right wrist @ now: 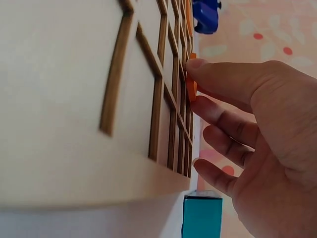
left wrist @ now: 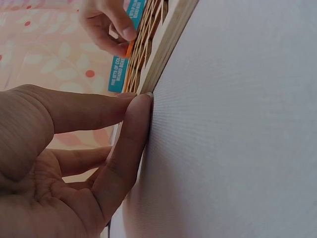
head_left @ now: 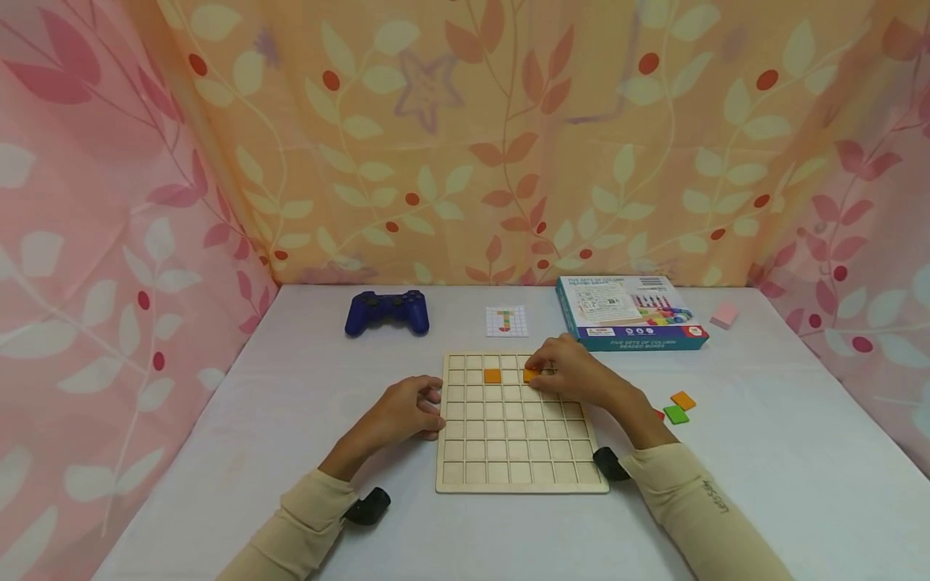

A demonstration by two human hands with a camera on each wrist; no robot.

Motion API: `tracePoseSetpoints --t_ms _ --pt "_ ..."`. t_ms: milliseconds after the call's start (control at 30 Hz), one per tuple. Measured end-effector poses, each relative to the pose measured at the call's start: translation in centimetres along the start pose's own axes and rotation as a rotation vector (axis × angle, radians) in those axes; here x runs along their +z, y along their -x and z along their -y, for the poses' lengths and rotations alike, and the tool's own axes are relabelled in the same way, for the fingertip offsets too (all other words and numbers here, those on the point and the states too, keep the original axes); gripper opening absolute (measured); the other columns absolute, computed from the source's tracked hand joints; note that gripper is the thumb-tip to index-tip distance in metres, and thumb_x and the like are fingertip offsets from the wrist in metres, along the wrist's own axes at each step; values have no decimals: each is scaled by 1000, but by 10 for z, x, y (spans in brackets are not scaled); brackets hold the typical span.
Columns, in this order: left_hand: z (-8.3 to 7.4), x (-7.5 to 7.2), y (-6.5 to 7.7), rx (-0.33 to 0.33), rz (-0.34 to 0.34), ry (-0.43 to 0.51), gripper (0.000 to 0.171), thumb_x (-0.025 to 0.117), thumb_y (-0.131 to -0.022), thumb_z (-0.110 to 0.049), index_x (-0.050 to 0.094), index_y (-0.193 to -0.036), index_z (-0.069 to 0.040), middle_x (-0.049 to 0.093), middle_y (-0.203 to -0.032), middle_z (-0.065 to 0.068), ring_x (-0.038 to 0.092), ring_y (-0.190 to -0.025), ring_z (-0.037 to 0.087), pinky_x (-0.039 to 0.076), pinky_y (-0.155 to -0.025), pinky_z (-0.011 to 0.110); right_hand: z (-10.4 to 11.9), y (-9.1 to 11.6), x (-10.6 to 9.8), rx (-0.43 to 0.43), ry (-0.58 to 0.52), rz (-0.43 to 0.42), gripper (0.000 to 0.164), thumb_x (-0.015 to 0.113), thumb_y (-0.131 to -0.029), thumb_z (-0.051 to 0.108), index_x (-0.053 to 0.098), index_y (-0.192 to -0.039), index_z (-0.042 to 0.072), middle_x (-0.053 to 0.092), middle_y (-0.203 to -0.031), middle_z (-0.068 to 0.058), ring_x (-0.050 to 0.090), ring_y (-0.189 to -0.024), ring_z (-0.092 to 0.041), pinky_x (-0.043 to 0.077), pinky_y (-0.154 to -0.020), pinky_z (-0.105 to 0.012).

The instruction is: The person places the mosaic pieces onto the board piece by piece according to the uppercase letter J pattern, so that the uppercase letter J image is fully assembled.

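Note:
A wooden grid board (head_left: 514,430) lies flat on the white table, its square cells marked off by raised strips. My right hand (head_left: 577,373) pinches an orange square tile (right wrist: 191,88) between thumb and index finger, over a cell in the board's upper part. Another orange tile (head_left: 492,376) sits in a cell of the same row, further left. At the board's left edge, my left hand (head_left: 401,410) grips the rim with thumb and index fingertips, as the left wrist view shows.
Loose tiles, orange (head_left: 683,400), green (head_left: 676,414) and a partly hidden red one (head_left: 659,415), lie right of the board. Behind it are a small pattern card (head_left: 507,321), a blue game controller (head_left: 387,313), a teal-edged box (head_left: 632,313) and a pink block (head_left: 724,315).

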State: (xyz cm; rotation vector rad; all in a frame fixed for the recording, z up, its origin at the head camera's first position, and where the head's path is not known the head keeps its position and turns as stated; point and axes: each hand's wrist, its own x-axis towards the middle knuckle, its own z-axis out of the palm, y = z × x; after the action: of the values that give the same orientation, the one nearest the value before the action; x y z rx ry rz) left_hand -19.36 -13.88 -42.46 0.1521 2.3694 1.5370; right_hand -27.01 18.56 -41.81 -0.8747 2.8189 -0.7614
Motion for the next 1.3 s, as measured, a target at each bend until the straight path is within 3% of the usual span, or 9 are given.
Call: tracePoseSetpoints --t_ms 433,800,1000,1300 --pt "1 0 0 4 -2 -14 69 81 -84 8 54 -147 7 64 -122 14 68 -95 18 68 -72 31 7 -2 -1 22 3 10 25 83 -94 20 82 -115 8 74 -108 -3 52 -103 -23 45 -85 -36" --pt "-1 2 0 9 0 -21 66 81 -84 9 55 -145 7 64 -121 14 68 -93 18 68 -71 31 7 5 -6 38 -42 48 27 80 -95 18 81 -120 6 76 -111 -4 58 -108 -25 49 -92 -39" --pt "-1 1 1 4 0 -1 68 81 -85 9 54 -147 7 63 -123 15 67 -95 19 68 -72 32 2 18 -14 104 -82 45 34 79 -96 22 78 -126 8 75 -117 -3 59 -112 -25 54 -94 -41" --pt "-1 -1 1 -1 3 2 68 80 -85 8 53 -147 8 63 -123 15 68 -95 19 68 -72 32 -14 51 -30 212 -44 28 41 82 -94 26 75 -132 12 70 -118 -4 53 -115 -28 54 -98 -48"
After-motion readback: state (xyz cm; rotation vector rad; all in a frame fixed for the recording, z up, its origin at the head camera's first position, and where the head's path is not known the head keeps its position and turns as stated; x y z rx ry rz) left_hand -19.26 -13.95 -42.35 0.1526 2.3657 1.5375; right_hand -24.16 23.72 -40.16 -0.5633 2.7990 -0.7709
